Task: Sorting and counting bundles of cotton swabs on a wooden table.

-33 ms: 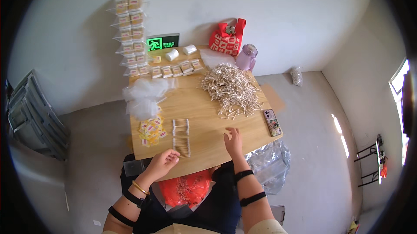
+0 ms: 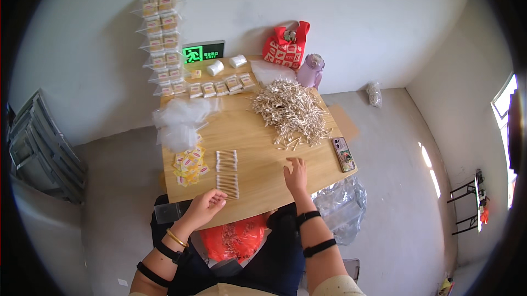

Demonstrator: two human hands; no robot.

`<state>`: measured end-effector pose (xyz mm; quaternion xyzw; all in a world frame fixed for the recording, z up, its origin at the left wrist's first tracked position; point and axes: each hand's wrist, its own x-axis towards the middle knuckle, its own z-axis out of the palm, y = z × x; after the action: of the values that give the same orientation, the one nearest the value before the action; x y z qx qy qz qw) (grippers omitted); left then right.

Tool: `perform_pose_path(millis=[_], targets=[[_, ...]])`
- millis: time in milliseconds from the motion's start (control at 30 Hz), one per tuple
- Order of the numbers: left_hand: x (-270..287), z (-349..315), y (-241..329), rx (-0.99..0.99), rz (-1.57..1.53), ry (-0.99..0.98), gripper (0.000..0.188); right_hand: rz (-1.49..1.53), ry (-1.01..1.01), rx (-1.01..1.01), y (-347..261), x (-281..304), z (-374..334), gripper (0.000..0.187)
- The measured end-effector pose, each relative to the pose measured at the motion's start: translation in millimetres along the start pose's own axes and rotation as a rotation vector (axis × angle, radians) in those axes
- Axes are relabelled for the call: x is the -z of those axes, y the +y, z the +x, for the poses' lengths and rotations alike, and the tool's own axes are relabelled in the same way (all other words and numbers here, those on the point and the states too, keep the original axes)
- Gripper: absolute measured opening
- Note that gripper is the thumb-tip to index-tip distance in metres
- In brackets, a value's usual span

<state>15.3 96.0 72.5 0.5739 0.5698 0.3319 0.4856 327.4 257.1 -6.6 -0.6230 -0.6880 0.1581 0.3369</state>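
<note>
By the near swab row (image 2: 228, 186), our left hand (image 2: 208, 204) curls loosely, its hold unclear, and should press lightly; rightward, our right hand (image 2: 296, 176) is half-spread, empty.

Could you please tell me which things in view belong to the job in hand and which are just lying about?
Apparently in use:
loose heap of white-tipped cotton swabs
two neat swab rows
small yellow-and-white paper cards
translucent plastic bags
small white-and-tan packets

Probably just lying about:
red-and-white tote bag
lilac plastic jug
rectangular phone with patterned back
</note>
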Motion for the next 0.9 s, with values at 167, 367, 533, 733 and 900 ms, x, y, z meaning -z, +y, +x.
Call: perform_pose_path(millis=[167, 367, 533, 733, 900], targets=[[-13.1, 13.5, -17.9, 0.037, -0.038, -0.035, 0.023, -0.447, -0.006, 0.259, 24.3, 9.4, 59.3, 0.031], [-13.3, 7.7, -33.9, 0.153, -0.049, -0.014, 0.023, -0.507, -0.208, 0.399, 30.1, 0.3, 112.6, 0.012], [-33.6, 8.9, -51.5, 0.020, -0.010, 0.046, 0.032, -0.494, -0.373, 0.491, 82.8, -5.0, 122.2, 0.017], [-33.4, 15.9, -36.6, 0.052, 0.020, -0.047, 0.029, -0.385, -0.324, 0.519, 12.0, -34.9, 97.7, 0.009], [-33.5, 21.7, -12.5, 0.088, 0.032, -0.053, 0.029, -0.790, -0.251, 0.501, 11.1, -75.1, 107.8, 0.013]])
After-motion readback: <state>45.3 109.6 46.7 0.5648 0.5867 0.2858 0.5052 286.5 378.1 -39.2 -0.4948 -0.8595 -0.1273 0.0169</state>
